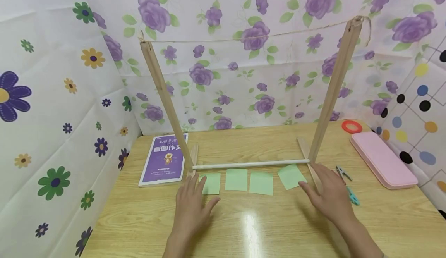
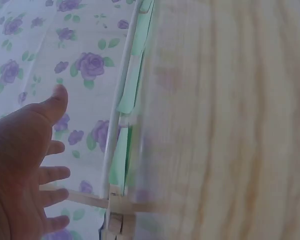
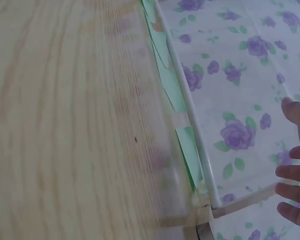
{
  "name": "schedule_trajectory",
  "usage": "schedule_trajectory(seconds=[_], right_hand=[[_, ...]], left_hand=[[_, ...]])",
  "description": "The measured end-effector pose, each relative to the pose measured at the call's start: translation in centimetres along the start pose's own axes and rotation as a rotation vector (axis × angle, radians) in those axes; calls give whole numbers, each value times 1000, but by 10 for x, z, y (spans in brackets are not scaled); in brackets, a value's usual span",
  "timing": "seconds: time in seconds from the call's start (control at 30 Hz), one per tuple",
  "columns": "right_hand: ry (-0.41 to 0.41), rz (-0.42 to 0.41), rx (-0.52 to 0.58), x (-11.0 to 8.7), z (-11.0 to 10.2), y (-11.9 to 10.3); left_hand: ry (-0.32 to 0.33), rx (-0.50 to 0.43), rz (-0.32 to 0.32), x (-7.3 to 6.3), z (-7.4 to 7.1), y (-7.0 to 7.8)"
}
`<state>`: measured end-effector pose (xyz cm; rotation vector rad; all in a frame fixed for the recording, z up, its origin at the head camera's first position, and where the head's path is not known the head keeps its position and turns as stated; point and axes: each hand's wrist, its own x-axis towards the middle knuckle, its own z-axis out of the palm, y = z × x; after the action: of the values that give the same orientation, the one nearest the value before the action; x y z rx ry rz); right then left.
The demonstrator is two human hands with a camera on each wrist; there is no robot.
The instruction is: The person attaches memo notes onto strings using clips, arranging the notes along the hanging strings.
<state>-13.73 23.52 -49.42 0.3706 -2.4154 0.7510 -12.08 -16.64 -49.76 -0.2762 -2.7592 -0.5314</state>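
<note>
A wooden frame stands on the table, its left post (image 1: 167, 99) and right post (image 1: 336, 91) joined low down by a white rod (image 1: 251, 164). Thin twine (image 1: 223, 40) runs between the post tops. Several pale green sticky notes (image 1: 236, 179) lie in a row just in front of the rod, the rightmost note (image 1: 292, 176) turned askew. My left hand (image 1: 191, 205) is spread beside the left post's foot, fingertips overlapping the leftmost note (image 1: 212, 183). Near the right post's foot, my right hand (image 1: 329, 196) has its fingers extended and thumb by the askew note. Neither hand grips anything.
Behind the left post lies a purple book (image 1: 163, 161). To the right are a pink pencil case (image 1: 383, 159), a red tape ring (image 1: 352, 126), a grey clip (image 1: 344, 172) and a teal clip (image 1: 353, 196). Flowered cloth (image 1: 230, 79) hangs along the table's back edge.
</note>
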Motion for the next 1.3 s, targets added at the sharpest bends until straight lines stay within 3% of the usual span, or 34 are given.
schedule_trajectory(seconds=[0.17, 0.47, 0.77, 1.07, 1.3], right_hand=[[63, 20, 50, 2, -3, 9], [22, 129, 106, 11, -13, 32], [-91, 172, 91, 11, -16, 64], [-300, 184, 40, 3, -13, 90], [-303, 151, 9, 0, -14, 97]], left_hand=[[32, -44, 8, 7, 6, -9], [59, -194, 55, 22, 16, -24], [-86, -244, -38, 36, 22, -32], [-150, -226, -31, 33, 26, -27], [-216, -242, -36, 26, 19, -19]])
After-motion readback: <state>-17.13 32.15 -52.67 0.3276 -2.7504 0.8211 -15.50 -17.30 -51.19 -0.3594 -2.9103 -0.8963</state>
